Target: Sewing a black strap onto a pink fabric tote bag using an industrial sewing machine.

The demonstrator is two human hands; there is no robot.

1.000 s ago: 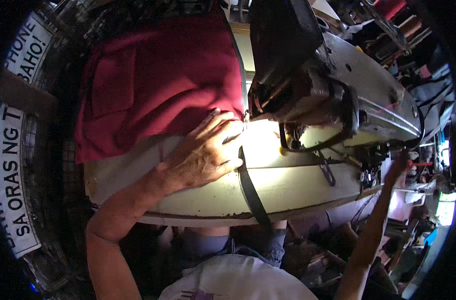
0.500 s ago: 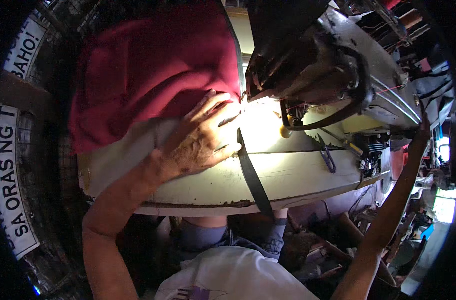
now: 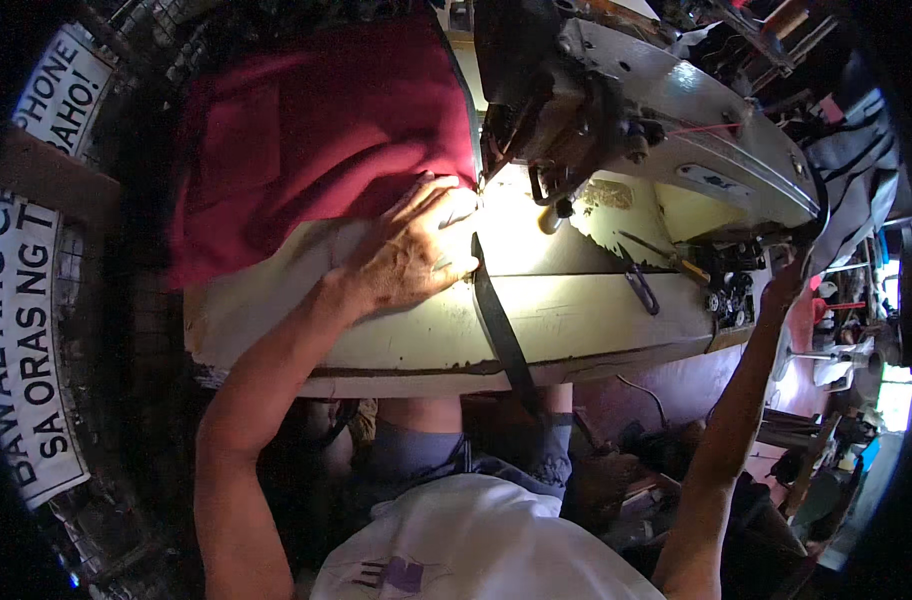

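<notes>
My left hand rests at the lower right corner of red fabric, its curled fingers pressing the cloth beside the lit needle area of a sewing machine. A dark strip runs from under those fingers over the front of the pale table. My right hand is out at the machine's right end, near the handwheel; its fingers are too small and shadowed to read. The exact point where cloth meets machine is hidden by glare and fingers.
Purple-handled snips and a yellow-handled tool lie right of the needle area. Printed signs and dark mesh stand at the left. Dark draped material and dense clutter fill the right side. My legs are below the table edge.
My right hand rose to the machine's right end and now sits slightly lower there. My left hand stays on the red fabric. The whole scene has shifted upward in view.
</notes>
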